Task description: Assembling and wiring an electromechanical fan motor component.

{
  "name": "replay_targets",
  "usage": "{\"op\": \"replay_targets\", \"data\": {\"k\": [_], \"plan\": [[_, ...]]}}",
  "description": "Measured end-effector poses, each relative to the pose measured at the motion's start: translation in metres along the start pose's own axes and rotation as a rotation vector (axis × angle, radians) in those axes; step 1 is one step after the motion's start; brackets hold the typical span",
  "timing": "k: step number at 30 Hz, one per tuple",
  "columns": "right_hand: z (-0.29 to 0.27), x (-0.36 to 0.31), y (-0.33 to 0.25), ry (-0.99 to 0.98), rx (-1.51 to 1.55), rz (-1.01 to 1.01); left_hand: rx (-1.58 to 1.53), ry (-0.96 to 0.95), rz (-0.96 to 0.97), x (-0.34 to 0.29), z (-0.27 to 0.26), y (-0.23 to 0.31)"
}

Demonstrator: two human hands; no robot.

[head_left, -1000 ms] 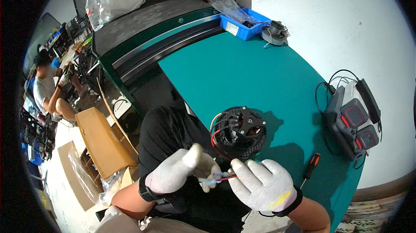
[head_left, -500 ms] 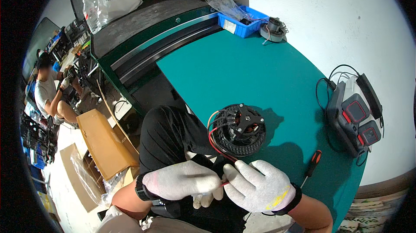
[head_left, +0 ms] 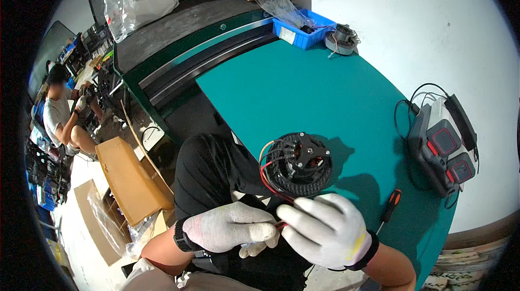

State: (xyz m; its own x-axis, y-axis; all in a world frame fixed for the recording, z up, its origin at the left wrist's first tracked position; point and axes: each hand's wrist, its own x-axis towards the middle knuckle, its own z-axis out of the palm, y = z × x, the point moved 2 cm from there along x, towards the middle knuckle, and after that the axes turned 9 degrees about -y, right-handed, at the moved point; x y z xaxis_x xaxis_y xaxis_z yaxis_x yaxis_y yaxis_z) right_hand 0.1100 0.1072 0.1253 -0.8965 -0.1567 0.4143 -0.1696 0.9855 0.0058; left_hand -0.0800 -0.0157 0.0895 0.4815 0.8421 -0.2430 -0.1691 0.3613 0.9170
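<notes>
A round black motor [head_left: 300,164] with a ribbed rim and a three-armed bracket on top sits at the near edge of the green tabletop [head_left: 303,90]. Red, black and orange wires [head_left: 264,174] loop from its left side down to my hands. My left hand [head_left: 230,228], in a white glove, pinches the wire ends between thumb and fingers. Close beside it, my gloved right hand [head_left: 328,231] is closed over the same wires, its fingertips almost meeting the left thumb. The ends themselves are hidden by my fingers.
An orange-and-black screwdriver [head_left: 391,207] lies right of my right hand. Against the wall stands a grey device with red-trimmed pads [head_left: 445,136] and cables. A blue bin [head_left: 303,34] and another motor [head_left: 341,41] are at the back. Cardboard boxes [head_left: 132,180] and a seated person [head_left: 62,107] are at left.
My right hand has shifted slightly, with its fingers curling more over the wires. My left hand has moved a little to the right. The motor has turned or tilted slightly.
</notes>
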Motion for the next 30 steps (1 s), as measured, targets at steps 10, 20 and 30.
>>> {"op": "replay_targets", "data": {"k": [10, 20, 30], "plan": [[0.022, -0.014, -0.026, -0.305, 1.072, 0.857, 0.017, -0.02, 0.131, 0.003, -0.006, -0.009], [0.046, -0.015, -0.041, 0.032, 1.726, 0.835, 0.177, 0.007, 0.215, 0.015, 0.014, -0.031], [0.05, -0.021, -0.036, 0.109, 1.514, 0.834, 0.084, 0.502, 0.192, 0.011, -0.031, -0.025]]}}
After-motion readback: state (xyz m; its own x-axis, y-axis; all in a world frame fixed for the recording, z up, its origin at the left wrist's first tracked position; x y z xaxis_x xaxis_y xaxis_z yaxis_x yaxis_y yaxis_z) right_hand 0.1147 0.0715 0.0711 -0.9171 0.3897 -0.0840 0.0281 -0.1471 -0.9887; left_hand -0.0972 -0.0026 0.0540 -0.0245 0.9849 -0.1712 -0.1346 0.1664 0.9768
